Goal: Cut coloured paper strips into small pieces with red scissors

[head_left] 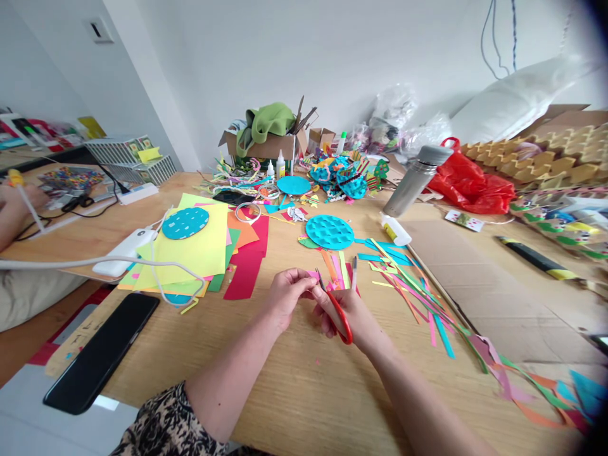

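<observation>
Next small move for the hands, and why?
Probably one small snip at the pink paper: the left hand appears to pinch it, the right hand grips the red scissors, and a blade tip sits close beside it. Whether it lies between the blades is unclear.

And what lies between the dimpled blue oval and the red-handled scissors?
Paper strips, pink and orange among them, lie between the oval and scissors in the head view.

Left of the dimpled turquoise oval (pixel 329 232), a stretch of wooden tabletop (pixel 285 244) gives a hand passage; right of it, a glue bottle (pixel 395 230) and loose paper strips (pixel 420 294) obstruct; before it, the left hand (pixel 287 294), right hand (pixel 355 316) and red-handled scissors (pixel 345 318) block the way
</observation>
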A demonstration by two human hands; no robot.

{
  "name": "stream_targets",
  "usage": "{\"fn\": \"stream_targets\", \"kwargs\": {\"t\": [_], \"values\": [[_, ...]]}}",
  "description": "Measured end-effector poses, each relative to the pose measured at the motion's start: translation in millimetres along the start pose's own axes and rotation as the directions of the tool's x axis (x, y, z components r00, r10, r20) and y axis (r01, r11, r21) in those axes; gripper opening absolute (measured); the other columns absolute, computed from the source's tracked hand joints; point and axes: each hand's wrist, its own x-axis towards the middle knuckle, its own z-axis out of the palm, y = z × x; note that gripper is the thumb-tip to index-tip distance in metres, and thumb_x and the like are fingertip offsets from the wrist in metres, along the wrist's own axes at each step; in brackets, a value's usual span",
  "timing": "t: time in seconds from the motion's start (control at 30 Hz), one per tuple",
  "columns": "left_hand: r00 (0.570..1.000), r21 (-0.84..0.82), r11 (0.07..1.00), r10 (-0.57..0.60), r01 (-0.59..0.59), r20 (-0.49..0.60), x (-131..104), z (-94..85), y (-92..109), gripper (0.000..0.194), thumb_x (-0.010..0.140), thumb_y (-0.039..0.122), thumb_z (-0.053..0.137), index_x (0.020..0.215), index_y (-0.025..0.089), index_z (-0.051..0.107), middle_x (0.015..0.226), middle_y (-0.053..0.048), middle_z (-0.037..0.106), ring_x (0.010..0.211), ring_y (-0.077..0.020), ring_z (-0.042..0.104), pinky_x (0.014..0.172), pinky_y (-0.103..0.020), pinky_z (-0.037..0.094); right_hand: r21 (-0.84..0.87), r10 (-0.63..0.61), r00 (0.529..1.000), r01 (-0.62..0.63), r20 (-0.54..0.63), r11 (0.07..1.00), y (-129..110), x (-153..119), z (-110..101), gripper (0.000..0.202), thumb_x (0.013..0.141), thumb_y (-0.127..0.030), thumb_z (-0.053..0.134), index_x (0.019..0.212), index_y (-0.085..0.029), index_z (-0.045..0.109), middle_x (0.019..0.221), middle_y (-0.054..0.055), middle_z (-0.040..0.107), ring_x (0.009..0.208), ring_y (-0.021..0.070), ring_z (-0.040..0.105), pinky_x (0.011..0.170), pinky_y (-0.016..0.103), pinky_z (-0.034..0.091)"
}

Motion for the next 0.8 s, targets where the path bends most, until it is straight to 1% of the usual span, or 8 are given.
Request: {"fn": "stream_targets", "kwargs": {"t": [0.13,0.33,0.53,0.8], "values": [[1.000,0.024,1.000,0.001,-0.002,0.023,0.4,-0.3,-0.9,0.014,0.060,0.021,0.070,0.060,0.013,0.059,0.057,0.000,0.058,0.055,-0.0091,0.053,0.060,-0.023,0.044,-0.013,0.016,1.000,-0.016,0.000,1.000,-3.6,-1.1,0.1,0.053,0.079,-0.062,0.052,0.056,-0.015,0.055,0.039,0.002,0.055,0.033,0.0105,0.049,0.034,0.020,0.034],[0.999,0.004,1.000,-0.004,0.004,0.038,0.1,-0.1,1.7,0.015,0.059,0.021,0.071,0.059,0.013,0.059,0.058,-0.001,0.059,0.057,-0.0101,0.054,0.062,-0.024,0.045,0.016,0.014,1.000,-0.014,0.023,1.000,-6.3,-1.2,-0.8,0.052,0.078,-0.062,0.053,0.057,-0.014,0.056,0.040,0.002,0.055,0.032,0.0103,0.049,0.034,0.020,0.035],[0.999,0.000,1.000,-0.020,0.020,0.028,0.3,-1.7,3.8,0.013,0.060,0.022,0.070,0.064,0.012,0.062,0.061,-0.003,0.061,0.058,-0.0112,0.055,0.063,-0.026,0.045,0.020,0.028,0.999,-0.028,0.019,0.999,-5.2,-1.1,-0.8,0.050,0.077,-0.061,0.055,0.056,-0.015,0.054,0.038,0.001,0.053,0.031,0.0105,0.048,0.033,0.020,0.033],[0.999,0.025,1.000,-0.017,0.016,0.031,0.9,-3.1,4.0,0.011,0.062,0.020,0.068,0.067,0.012,0.063,0.063,-0.004,0.063,0.059,-0.0116,0.056,0.063,-0.025,0.045,0.004,0.008,0.999,-0.008,0.042,1.000,-4.0,-2.2,-3.1,0.050,0.079,-0.059,0.054,0.056,-0.015,0.054,0.040,0.001,0.054,0.032,0.0098,0.048,0.033,0.018,0.034]]}}
